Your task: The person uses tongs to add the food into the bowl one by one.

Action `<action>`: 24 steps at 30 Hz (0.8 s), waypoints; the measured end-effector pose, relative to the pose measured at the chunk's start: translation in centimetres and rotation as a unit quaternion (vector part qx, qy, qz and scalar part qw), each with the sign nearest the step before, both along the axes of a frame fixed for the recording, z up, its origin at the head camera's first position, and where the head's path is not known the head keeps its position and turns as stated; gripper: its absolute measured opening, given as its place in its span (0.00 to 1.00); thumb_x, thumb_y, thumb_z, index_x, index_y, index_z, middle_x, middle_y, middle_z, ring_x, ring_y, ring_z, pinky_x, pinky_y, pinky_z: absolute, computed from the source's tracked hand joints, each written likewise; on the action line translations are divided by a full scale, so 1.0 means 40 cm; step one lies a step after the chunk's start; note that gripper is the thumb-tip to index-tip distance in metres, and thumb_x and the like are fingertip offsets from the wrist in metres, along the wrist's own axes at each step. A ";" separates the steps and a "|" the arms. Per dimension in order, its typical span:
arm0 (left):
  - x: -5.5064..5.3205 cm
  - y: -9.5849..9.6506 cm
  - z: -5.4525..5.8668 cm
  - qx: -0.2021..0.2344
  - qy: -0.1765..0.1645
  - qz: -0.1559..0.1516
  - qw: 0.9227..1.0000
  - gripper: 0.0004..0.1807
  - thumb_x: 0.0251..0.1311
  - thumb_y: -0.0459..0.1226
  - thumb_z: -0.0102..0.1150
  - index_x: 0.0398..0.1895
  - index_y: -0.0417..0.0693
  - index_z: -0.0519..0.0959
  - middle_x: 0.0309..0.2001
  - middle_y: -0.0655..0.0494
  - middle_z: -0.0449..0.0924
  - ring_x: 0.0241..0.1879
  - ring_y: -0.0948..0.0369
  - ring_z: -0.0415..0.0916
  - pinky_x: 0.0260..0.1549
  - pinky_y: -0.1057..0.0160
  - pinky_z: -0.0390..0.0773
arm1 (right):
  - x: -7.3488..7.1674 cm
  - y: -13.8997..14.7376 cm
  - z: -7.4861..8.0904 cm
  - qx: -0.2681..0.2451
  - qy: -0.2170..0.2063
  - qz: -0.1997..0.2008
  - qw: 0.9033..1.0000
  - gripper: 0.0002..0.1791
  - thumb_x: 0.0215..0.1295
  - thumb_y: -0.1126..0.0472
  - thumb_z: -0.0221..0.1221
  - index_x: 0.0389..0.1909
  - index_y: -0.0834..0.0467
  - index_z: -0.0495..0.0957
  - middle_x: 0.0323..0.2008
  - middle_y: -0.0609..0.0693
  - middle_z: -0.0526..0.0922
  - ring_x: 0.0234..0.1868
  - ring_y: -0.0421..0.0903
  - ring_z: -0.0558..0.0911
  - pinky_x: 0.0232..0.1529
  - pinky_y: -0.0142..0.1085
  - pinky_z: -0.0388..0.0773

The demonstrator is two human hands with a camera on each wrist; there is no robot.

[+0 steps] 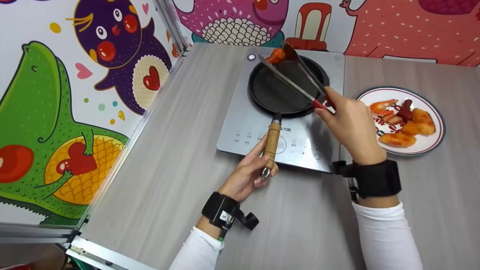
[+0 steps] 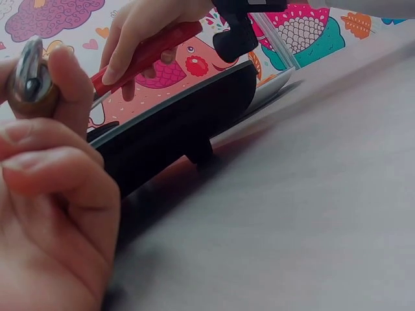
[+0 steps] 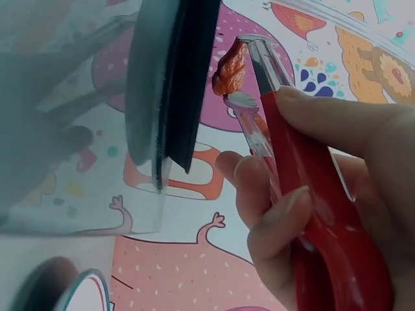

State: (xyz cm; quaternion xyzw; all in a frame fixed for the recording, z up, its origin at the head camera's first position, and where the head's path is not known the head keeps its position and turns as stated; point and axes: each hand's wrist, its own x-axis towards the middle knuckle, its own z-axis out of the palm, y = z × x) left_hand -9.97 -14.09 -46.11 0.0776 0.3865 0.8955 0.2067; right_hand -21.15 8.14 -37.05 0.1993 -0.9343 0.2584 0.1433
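Observation:
My left hand [image 1: 249, 170] grips the wooden handle [image 1: 273, 144] of a black frying pan [image 1: 285, 90], which sits on a silver induction cooker [image 1: 240, 123]. In the left wrist view, the metal end of the handle [image 2: 29, 81] shows between the left fingers. My right hand [image 1: 352, 123] holds red-handled metal tongs [image 3: 301, 175] above the pan. Between the tong tips is a reddish-brown piece of food [image 3: 231, 70], raised over the pan's far edge in the head view. The piece looks like cooked chicken, though its exact kind cannot be told.
Right of the cooker stands a white plate [image 1: 427, 144] with a shrimp [image 1: 382, 107] and several browned food pieces [image 1: 397, 140]. The grey table [image 1: 168, 168] meets cartoon-printed walls [image 1: 232, 22] at the back and left. A metal frame edge [image 1: 123, 153] runs along the left side.

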 end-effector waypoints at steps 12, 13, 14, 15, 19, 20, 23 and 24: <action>0.001 0.002 0.000 0.002 -0.002 -0.001 1.000 0.32 0.63 0.37 0.46 0.67 0.71 0.50 0.27 0.49 0.72 0.21 0.65 0.65 0.09 0.75 0.59 | -0.006 -0.001 -0.008 0.007 -0.013 0.002 1.000 0.25 0.56 0.53 0.60 0.55 0.55 0.71 0.27 0.60 0.78 0.23 0.57 0.72 0.22 0.48 0.65; 0.001 0.002 0.000 0.001 -0.003 -0.001 1.000 0.32 0.63 0.37 0.46 0.67 0.71 0.50 0.27 0.49 0.72 0.21 0.65 0.65 0.09 0.75 0.59 | -0.006 -0.001 -0.008 0.008 -0.014 0.002 1.000 0.25 0.56 0.53 0.60 0.55 0.55 0.71 0.27 0.60 0.78 0.23 0.57 0.72 0.21 0.48 0.65; 0.000 0.002 0.000 0.000 -0.004 -0.001 1.000 0.32 0.63 0.37 0.46 0.67 0.71 0.50 0.27 0.49 0.73 0.21 0.65 0.65 0.09 0.75 0.59 | -0.005 -0.001 -0.009 0.009 -0.017 0.002 1.000 0.26 0.56 0.53 0.61 0.55 0.55 0.70 0.27 0.60 0.78 0.23 0.57 0.72 0.21 0.48 0.65; 0.000 0.002 -0.001 0.000 -0.004 -0.001 1.000 0.32 0.63 0.37 0.46 0.67 0.71 0.50 0.27 0.49 0.73 0.21 0.65 0.65 0.09 0.75 0.58 | -0.005 -0.001 -0.009 0.010 -0.019 0.002 1.000 0.26 0.55 0.53 0.61 0.56 0.55 0.70 0.28 0.60 0.78 0.23 0.57 0.73 0.21 0.48 0.65; 0.000 0.003 0.000 0.000 -0.005 -0.002 1.000 0.32 0.62 0.38 0.47 0.67 0.71 0.50 0.27 0.49 0.73 0.20 0.66 0.64 0.09 0.75 0.58 | -0.006 -0.003 -0.010 0.011 -0.028 0.002 1.000 0.27 0.55 0.54 0.61 0.57 0.56 0.70 0.29 0.61 0.79 0.24 0.56 0.73 0.21 0.47 0.66; 0.000 0.002 0.000 0.000 -0.005 -0.002 1.000 0.32 0.62 0.38 0.47 0.67 0.71 0.50 0.27 0.49 0.73 0.20 0.66 0.64 0.09 0.75 0.58 | -0.006 -0.005 -0.010 0.011 -0.029 0.003 1.000 0.28 0.55 0.54 0.61 0.57 0.56 0.70 0.30 0.61 0.79 0.24 0.56 0.73 0.21 0.47 0.66; 0.001 0.001 0.000 0.001 -0.005 0.001 1.000 0.32 0.63 0.38 0.47 0.67 0.71 0.50 0.27 0.49 0.73 0.21 0.65 0.65 0.09 0.75 0.58 | -0.008 -0.009 -0.010 0.008 -0.031 0.007 0.999 0.28 0.55 0.54 0.61 0.57 0.56 0.70 0.30 0.61 0.79 0.25 0.56 0.73 0.22 0.48 0.67; 0.001 0.001 0.001 0.001 -0.005 0.001 1.000 0.32 0.63 0.38 0.46 0.67 0.71 0.50 0.27 0.49 0.73 0.21 0.65 0.65 0.09 0.75 0.58 | -0.009 -0.010 -0.010 0.007 -0.032 0.008 0.999 0.27 0.55 0.54 0.61 0.57 0.56 0.70 0.31 0.61 0.80 0.25 0.56 0.73 0.23 0.48 0.67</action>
